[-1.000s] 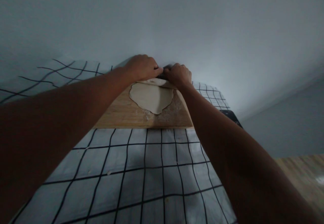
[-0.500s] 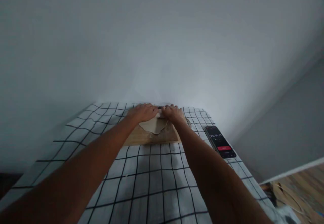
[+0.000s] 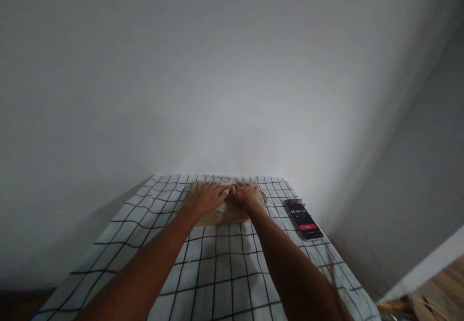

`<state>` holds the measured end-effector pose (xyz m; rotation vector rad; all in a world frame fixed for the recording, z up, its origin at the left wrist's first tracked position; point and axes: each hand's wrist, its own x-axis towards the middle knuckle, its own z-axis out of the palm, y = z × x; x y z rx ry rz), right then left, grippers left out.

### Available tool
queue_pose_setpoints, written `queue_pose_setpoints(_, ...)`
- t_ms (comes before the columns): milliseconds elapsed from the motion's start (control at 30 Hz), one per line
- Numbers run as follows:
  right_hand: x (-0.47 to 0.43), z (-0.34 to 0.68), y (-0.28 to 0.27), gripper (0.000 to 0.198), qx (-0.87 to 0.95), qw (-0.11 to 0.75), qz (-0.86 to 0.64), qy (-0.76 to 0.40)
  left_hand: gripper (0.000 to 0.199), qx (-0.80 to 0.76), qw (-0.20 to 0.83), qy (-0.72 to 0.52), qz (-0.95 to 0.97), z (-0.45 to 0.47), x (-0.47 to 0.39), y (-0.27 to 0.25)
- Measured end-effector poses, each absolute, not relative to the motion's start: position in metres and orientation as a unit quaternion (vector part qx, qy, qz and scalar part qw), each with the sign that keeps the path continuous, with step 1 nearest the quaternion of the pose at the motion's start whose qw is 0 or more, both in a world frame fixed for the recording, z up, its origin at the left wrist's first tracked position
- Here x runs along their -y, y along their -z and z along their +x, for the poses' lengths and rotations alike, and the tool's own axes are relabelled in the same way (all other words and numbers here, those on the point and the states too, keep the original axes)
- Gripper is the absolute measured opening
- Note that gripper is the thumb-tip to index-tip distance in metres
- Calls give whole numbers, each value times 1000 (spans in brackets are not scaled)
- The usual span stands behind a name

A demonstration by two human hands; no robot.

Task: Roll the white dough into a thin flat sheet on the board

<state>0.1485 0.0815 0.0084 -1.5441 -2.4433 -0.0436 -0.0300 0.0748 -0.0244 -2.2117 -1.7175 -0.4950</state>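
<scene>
Occupying the middle of the head view, one rectangular light-brown wooden board (image 3: pixel 213 220), lying flat toward the far end of a white cloth-covered table (image 3: pixel 221 272) patterned with thin black grid lines. On the board, between and partly under the two hands: one pale, thin, flat piece of dough (image 3: pixel 222 208), its near part visible, the remainder covered. Left hand (image 3: pixel 206 196): bare, palm down over the left part of the board, fingers extended forward and lying close together, thumb directed toward the other hand. Right hand (image 3: pixel 245 195): bare, palm down over the right part, just beside the left, fingers bent at the knuckles. Whether either set of fingers is clamped on anything cannot be told; the space beneath both palms is hidden. Just beyond the board's right edge: one small, curved, pale loop (image 3: pixel 264 197), material unclear. Near the table's right edge: one black rectangular smartphone (image 3: pixel 303 220), screen up, showing white timer digits and a red button. Behind: one plain pale-grey wall (image 3: pixel 224 79). Lower right: brown wood-grain floor (image 3: pixel 449 282).
</scene>
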Motion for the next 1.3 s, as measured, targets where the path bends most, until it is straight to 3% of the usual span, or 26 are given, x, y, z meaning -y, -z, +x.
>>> queue_pose_setpoints(267, -63, 154, 29, 48, 818, 165, -551, 3, 48, 613, 160, 158, -757, -19, -33, 45)
queue_pose_setpoints(500, -38, 163, 57, 69, 821, 183, -540, -17, 60, 612, 179, 146, -756, -15, 1, 55)
queue_pose_setpoints(733, -9, 171, 75, 75, 833, 196, -518, -10, 61, 611, 188, 154, -753, -11, 32, 67)
queue_pose_setpoints(1100, 3, 177, 69, 80, 845, 216, -486, -60, 58, 597, 206, 189, -752, -20, 24, 88)
queue_pose_setpoints(1300, 8, 176, 69, 80, 851, 215, -478, -31, 61, 602, 197, 185, -751, -20, 24, 92)
